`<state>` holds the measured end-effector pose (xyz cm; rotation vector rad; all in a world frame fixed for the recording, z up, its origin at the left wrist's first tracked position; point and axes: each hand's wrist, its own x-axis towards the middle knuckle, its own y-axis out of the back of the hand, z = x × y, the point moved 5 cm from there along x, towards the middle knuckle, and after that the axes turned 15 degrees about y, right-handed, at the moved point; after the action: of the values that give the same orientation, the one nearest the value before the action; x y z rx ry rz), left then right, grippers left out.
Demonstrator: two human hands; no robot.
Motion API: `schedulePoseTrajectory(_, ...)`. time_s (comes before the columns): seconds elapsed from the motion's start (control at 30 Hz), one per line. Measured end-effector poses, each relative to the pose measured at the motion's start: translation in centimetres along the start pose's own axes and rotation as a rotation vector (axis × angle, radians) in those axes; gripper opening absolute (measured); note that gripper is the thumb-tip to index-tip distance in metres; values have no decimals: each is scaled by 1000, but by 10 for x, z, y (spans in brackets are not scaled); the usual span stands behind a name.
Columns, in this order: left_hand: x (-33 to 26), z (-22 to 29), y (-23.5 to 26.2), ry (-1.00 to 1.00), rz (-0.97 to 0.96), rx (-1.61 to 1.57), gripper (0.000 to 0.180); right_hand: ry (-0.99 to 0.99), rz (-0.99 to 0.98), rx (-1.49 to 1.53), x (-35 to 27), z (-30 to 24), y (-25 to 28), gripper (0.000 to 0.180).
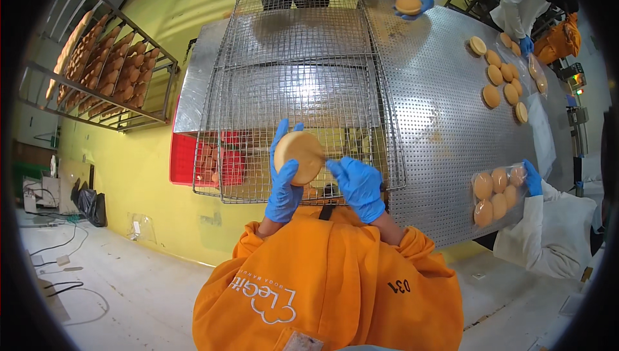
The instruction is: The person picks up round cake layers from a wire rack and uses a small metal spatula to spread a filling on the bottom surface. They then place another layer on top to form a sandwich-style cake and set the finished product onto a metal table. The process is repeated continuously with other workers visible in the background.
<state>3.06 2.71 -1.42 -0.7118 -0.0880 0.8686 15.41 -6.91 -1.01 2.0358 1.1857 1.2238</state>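
Note:
Over the near end of the wire racks, my left hand (284, 183) in a blue glove holds a round golden bun (299, 157) tilted up, fingers behind it and thumb on its near edge. Close to the bun's right side is my gloved right hand (358, 186), fingers curled in. Something thin and dark at its fingertips touches or nearly touches the bun's edge; it is too small and blurred to name. Beneath both hands lie the metal wire racks (225, 103), stacked with their edges out of line.
A perforated metal table (425, 119) adjoins on the right, with several loose buns (491, 96) and a clear bag of buns (498, 196) by a co-worker's hand (532, 178). Another co-worker's hand holds a bun (408, 5). A red crate (184, 157) and a loaded rack trolley (164, 116) stand left.

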Motion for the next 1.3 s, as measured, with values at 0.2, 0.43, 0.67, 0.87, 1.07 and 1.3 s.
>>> schedulePoseTrajectory(0.2,0,-2,-3,-57,-59,-159,96,-3,67,39,0,4,-8,42)
schedulePoseTrajectory(0.43,-1,-16,-9,162,-140,-88,104,47,49,-9,1,14,-2,45)
schedulePoseTrajectory(0.67,8,-17,8,38,-55,-56,108,67,8,19,-7,5,-10,45)
schedulePoseTrajectory(0.87,13,-20,15,43,-21,-26,109,125,-64,109,-7,-7,-8,43)
schedulePoseTrajectory(1.07,10,-11,14,-249,15,345,118,-157,-22,352,-10,22,-19,40)
schedulePoseTrajectory(1.3,0,-17,-17,254,-272,-149,123,193,114,97,2,-7,7,45)
